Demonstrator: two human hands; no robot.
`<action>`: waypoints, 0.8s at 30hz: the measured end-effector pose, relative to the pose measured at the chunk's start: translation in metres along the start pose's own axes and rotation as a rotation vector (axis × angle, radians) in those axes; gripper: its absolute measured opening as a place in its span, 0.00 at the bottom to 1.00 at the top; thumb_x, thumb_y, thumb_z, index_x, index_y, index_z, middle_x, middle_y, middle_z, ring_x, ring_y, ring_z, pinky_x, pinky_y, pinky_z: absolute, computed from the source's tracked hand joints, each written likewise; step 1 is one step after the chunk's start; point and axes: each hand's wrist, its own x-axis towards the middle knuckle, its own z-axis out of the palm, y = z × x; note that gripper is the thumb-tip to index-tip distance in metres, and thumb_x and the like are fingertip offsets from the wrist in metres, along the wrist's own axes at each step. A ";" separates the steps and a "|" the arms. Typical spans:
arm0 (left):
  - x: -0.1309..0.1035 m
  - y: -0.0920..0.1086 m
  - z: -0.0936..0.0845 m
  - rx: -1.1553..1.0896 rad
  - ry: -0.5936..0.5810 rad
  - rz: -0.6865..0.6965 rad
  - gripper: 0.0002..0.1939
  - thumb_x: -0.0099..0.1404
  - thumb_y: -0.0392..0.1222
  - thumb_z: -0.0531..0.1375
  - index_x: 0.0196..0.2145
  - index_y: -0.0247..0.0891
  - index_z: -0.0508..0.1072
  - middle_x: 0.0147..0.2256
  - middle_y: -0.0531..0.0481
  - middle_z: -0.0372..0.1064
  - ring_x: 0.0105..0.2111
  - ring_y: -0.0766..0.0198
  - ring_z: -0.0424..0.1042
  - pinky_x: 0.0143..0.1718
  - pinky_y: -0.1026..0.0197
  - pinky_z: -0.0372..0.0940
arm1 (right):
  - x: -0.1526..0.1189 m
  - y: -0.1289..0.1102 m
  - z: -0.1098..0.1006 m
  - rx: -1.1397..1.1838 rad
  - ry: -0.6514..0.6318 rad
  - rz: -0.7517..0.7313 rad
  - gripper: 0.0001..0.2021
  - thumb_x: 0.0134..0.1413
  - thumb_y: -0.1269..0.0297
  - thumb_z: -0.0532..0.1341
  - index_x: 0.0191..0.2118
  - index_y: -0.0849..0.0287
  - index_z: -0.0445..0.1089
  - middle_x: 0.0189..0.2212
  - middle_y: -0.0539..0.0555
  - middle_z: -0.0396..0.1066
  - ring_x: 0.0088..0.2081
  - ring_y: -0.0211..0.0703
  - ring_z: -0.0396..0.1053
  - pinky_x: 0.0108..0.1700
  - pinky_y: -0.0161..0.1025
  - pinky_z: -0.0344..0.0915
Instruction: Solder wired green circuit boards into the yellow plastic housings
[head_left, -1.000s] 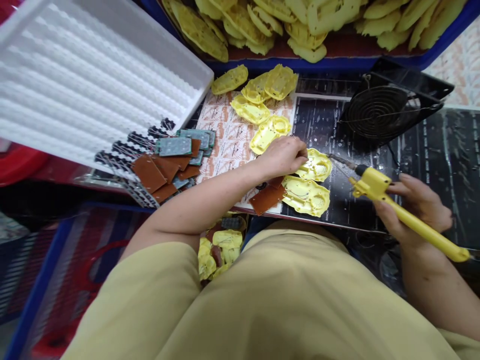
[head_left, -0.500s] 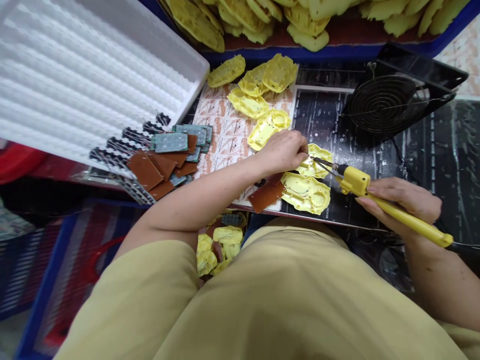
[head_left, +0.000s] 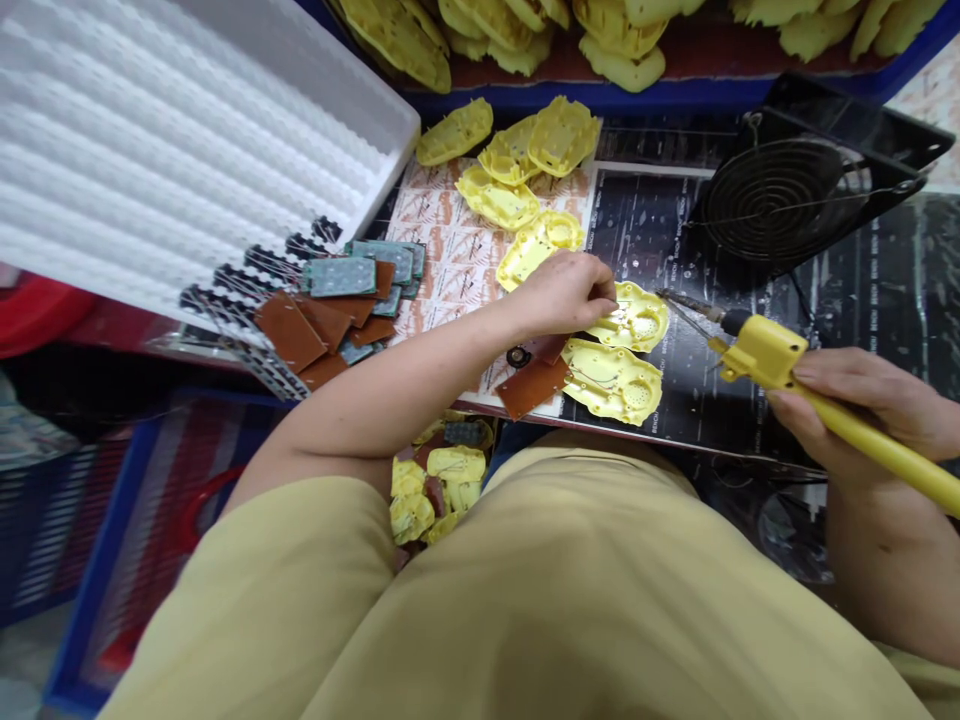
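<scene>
My right hand [head_left: 874, 405] is closed around the handle of a yellow soldering iron [head_left: 772, 352]. Its dark tip and a thin metal tube beside it point left, just off a yellow plastic shell [head_left: 643, 318]. Over the left end of that shell, my left hand [head_left: 574, 292] has its fingers pinched together; what they hold, if anything, is hidden. A second yellow shell [head_left: 615, 385] with a thin wire inside lies nearer the bench edge. Beside it, partly under my left forearm, are a brown circuit board [head_left: 531, 390] and a small round black part [head_left: 517, 357].
A black fan [head_left: 780, 205] stands at the right. Several yellow shells [head_left: 499, 198] lie further back, before a blue crate [head_left: 525, 100] of similar shells. Stacked circuit boards [head_left: 341, 278] sit beside a white foam tray [head_left: 225, 120] at the left.
My right hand has drawn the soldering iron back to the right, so its tip is now away from my left fingers. My left hand stays at the shell, still pinched.
</scene>
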 end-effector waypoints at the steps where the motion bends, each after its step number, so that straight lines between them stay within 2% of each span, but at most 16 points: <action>1: -0.001 -0.001 -0.001 -0.009 -0.011 0.004 0.09 0.63 0.35 0.63 0.37 0.38 0.84 0.40 0.47 0.83 0.46 0.55 0.80 0.57 0.52 0.71 | -0.002 -0.002 -0.002 -0.045 0.003 -0.047 0.09 0.58 0.57 0.78 0.38 0.50 0.79 0.31 0.50 0.82 0.29 0.46 0.82 0.28 0.36 0.80; 3: -0.003 -0.002 -0.002 -0.008 -0.034 0.010 0.09 0.63 0.34 0.63 0.37 0.38 0.84 0.41 0.46 0.83 0.47 0.55 0.80 0.57 0.53 0.71 | -0.005 -0.006 -0.001 -0.135 -0.025 -0.210 0.09 0.62 0.58 0.76 0.45 0.52 0.80 0.33 0.53 0.84 0.27 0.45 0.81 0.27 0.34 0.79; 6: -0.004 -0.002 -0.002 0.023 -0.046 0.030 0.09 0.62 0.34 0.63 0.37 0.38 0.84 0.42 0.46 0.82 0.47 0.56 0.80 0.58 0.53 0.71 | -0.005 -0.011 0.005 -0.154 -0.057 -0.298 0.11 0.62 0.61 0.76 0.47 0.54 0.79 0.33 0.54 0.84 0.27 0.46 0.82 0.28 0.33 0.80; 10: -0.004 -0.002 -0.001 0.063 -0.048 0.070 0.10 0.62 0.35 0.62 0.38 0.39 0.84 0.42 0.48 0.82 0.47 0.56 0.79 0.57 0.53 0.71 | -0.003 -0.012 0.014 -0.011 -0.058 -0.316 0.12 0.57 0.67 0.79 0.40 0.51 0.76 0.28 0.48 0.82 0.25 0.45 0.80 0.25 0.33 0.78; 19: -0.003 0.006 -0.003 0.071 -0.086 0.012 0.10 0.64 0.35 0.62 0.38 0.38 0.84 0.44 0.44 0.80 0.50 0.51 0.78 0.59 0.49 0.68 | 0.006 -0.013 0.011 -0.004 -0.158 -0.361 0.13 0.55 0.70 0.79 0.39 0.54 0.74 0.29 0.50 0.82 0.26 0.42 0.80 0.26 0.30 0.77; 24: -0.003 0.003 -0.002 0.054 -0.063 0.049 0.09 0.63 0.35 0.62 0.36 0.39 0.84 0.41 0.47 0.80 0.48 0.53 0.78 0.58 0.50 0.68 | -0.001 -0.009 0.006 -0.040 -0.059 -0.259 0.12 0.57 0.69 0.78 0.38 0.51 0.76 0.30 0.49 0.82 0.28 0.44 0.82 0.26 0.32 0.78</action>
